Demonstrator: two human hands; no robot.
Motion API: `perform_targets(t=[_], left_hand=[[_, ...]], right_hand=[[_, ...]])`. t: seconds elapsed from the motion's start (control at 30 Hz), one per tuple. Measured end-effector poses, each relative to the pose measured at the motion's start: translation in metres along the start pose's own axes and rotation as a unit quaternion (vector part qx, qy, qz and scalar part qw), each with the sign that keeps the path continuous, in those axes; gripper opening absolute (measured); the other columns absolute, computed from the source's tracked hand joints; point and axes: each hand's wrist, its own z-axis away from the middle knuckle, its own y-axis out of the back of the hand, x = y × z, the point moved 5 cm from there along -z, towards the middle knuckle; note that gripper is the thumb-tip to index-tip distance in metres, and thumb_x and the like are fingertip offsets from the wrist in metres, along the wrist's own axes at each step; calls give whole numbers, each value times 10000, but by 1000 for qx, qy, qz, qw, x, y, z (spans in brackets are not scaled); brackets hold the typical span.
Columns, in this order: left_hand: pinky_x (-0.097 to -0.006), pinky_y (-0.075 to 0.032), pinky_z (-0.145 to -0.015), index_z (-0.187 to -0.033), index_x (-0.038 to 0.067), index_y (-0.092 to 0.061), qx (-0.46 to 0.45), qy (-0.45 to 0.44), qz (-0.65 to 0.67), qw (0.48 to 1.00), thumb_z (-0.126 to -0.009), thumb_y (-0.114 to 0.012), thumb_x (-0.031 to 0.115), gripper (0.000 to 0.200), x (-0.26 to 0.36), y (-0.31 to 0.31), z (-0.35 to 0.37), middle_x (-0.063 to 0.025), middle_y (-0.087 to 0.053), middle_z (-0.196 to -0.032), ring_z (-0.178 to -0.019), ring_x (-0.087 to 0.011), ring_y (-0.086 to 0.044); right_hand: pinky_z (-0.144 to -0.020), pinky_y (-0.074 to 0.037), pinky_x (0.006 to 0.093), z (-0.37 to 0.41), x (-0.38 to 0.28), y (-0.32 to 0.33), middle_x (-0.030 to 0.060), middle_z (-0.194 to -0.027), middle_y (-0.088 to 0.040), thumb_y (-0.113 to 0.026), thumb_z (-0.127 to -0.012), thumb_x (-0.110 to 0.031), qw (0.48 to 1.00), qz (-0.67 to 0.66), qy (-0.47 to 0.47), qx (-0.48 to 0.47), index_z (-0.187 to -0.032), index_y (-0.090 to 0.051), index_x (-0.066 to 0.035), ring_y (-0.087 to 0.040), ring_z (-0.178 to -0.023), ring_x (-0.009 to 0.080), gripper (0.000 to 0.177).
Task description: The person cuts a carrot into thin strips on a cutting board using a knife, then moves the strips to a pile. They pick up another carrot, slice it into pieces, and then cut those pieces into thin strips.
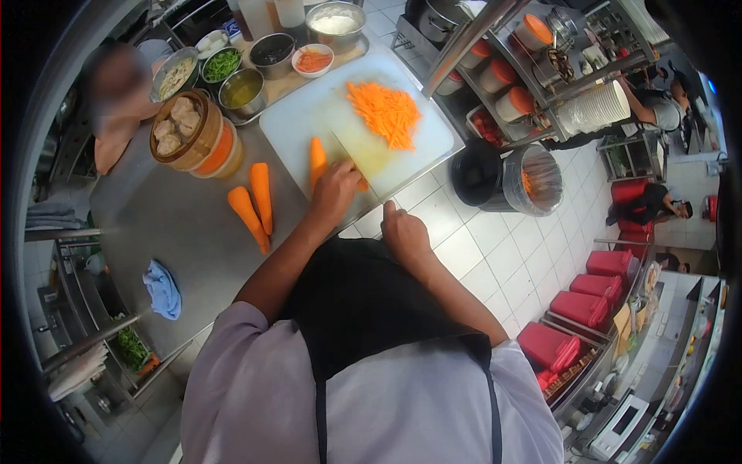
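Observation:
My left hand (336, 189) presses down on a peeled carrot (317, 157) that lies on the white cutting board (297, 116). My right hand (402, 232) grips the handle of a knife (357, 161), whose blade lies across the board just right of the carrot. A pile of julienned carrot (386, 112) sits on the far right part of the board. Two whole carrots (255, 203) rest on the steel table (178, 232), to the left of the board.
A bamboo steamer of dumplings (179, 127) stands on an orange tub, far left. A tray of bowls (270, 58) lies beyond the board. A blue cloth (164, 288) lies near the table edge. A lined bin (533, 178) and black bucket (475, 170) stand right. Other people are nearby.

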Motion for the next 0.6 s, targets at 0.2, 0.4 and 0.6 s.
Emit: perform_targets(t=[0.2,0.4,0.6], left_hand=[[-454,-564,-780,-833,16,-716,24,9,36,999,-828,-700,9,19,-1,3,2,-112,-672,-934,-908,-325,-678],[-450,-561,-750,-793,24,-684,34,7,22,999,-816,-679,24,23,0,3,3,-111,-626,-894,-896,-315,-670],[-456,-566,-820,-869,32,-680,-31,16,17,999,-884,-621,50,63,-5,1,4,-129,-635,-970,-1006,-324,-663]], right_hand=[[-604,-600,470,-42,-4,-4,213,-790,-721,-546,-967,-55,999,-21,38,3,-1004,-534,-17,-750,-698,376,55],[-609,-605,472,-35,-9,-5,218,-775,-723,-540,-968,-50,1000,13,24,-9,-1002,-534,1,-748,-699,384,61],[-602,-604,480,-42,-10,12,209,-761,-721,-545,-966,-68,999,0,25,-39,-1009,-540,5,-748,-697,386,84]])
